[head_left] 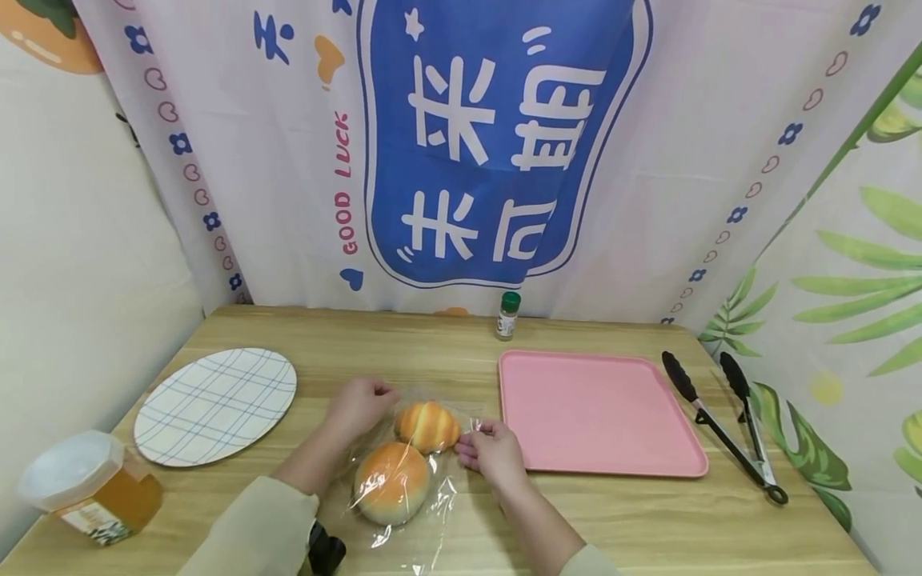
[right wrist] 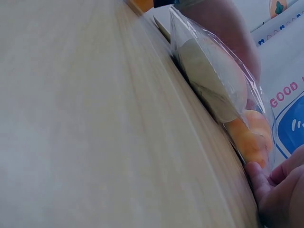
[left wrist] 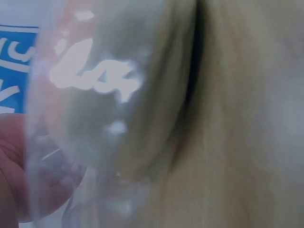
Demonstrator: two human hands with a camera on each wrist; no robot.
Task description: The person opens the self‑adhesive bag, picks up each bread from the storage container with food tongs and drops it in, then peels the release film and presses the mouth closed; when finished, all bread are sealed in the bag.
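Note:
A clear plastic bag (head_left: 441, 512) lies on the wooden table, holding a round bun (head_left: 392, 484) and a smaller ridged bread roll (head_left: 428, 426) above it. At the bag's upper left edge, my left hand (head_left: 362, 406) pinches the film with curled fingers. My right hand (head_left: 497, 454) grips the bag's right side, its fingertips close beside the ridged roll. Shiny film and the blurred bun fill much of the left wrist view, with part of the left hand (left wrist: 42, 180) behind the film. The right wrist view shows the right hand (right wrist: 280, 194) at the roll's end.
A pink tray (head_left: 598, 412) lies right of the bag, with black-tipped tongs (head_left: 727, 432) beyond it. On the left are an oval checked placemat (head_left: 216, 406) and a jar of amber contents (head_left: 97, 488). A green-capped shaker (head_left: 507, 316) stands at the table's back edge.

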